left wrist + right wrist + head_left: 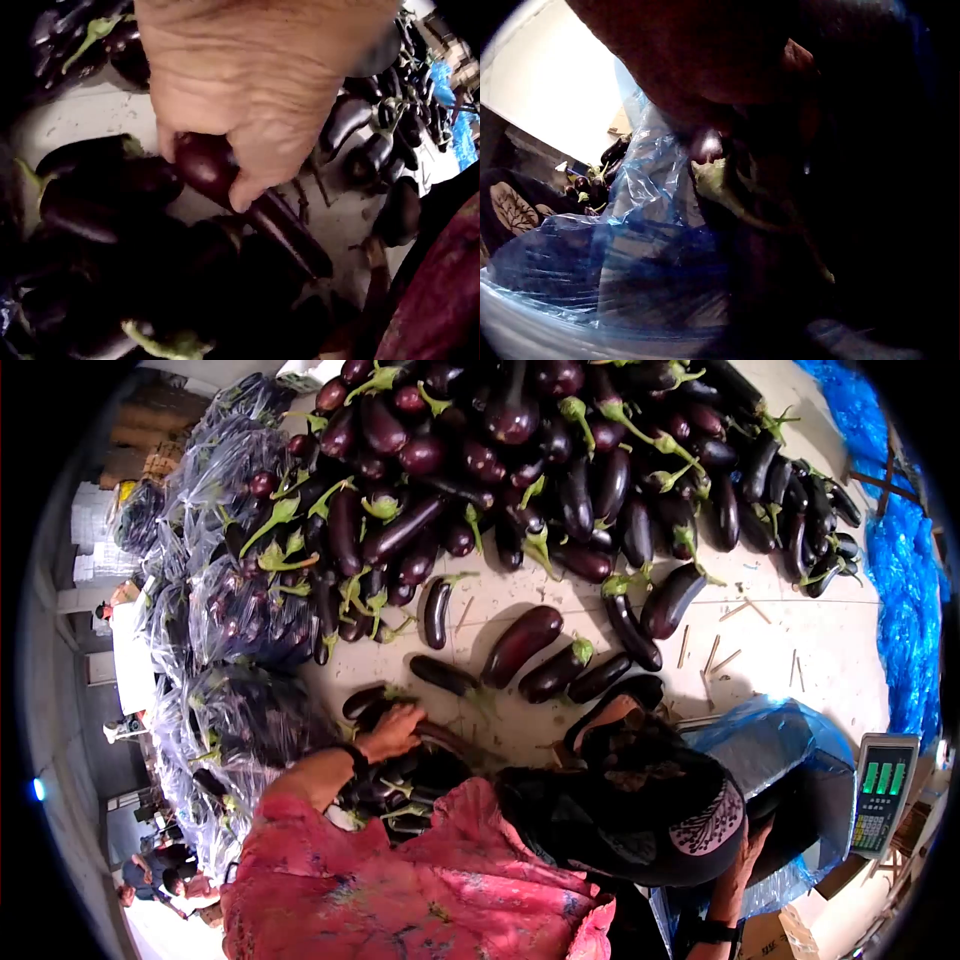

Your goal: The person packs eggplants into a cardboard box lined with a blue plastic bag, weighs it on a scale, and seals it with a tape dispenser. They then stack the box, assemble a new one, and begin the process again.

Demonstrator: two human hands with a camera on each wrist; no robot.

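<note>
My left hand point(393, 732) grips a glossy purple eggplant point(206, 166) between thumb and fingers, its long end sticking out past the thumb. Under and beside this hand lie more dark eggplants point(82, 214), heaped close together. On the right, my right hand point(757, 848) reaches down inside a container lined with blue plastic point(790, 725). In the right wrist view that hand is in deep shadow above an eggplant's green cap and stem point(718, 187), with a shiny bit of skin right at the hand. Its fingers are hidden there, and I cannot tell whether they hold the eggplant.
A large eggplant pile point(500, 470) covers the far floor, with loose ones point(525, 645) in front. Filled clear plastic bags point(245, 710) line the left. A digital scale display point(885, 795) stands at right, near blue sheeting point(905, 600). Broken stems point(712, 655) litter the floor.
</note>
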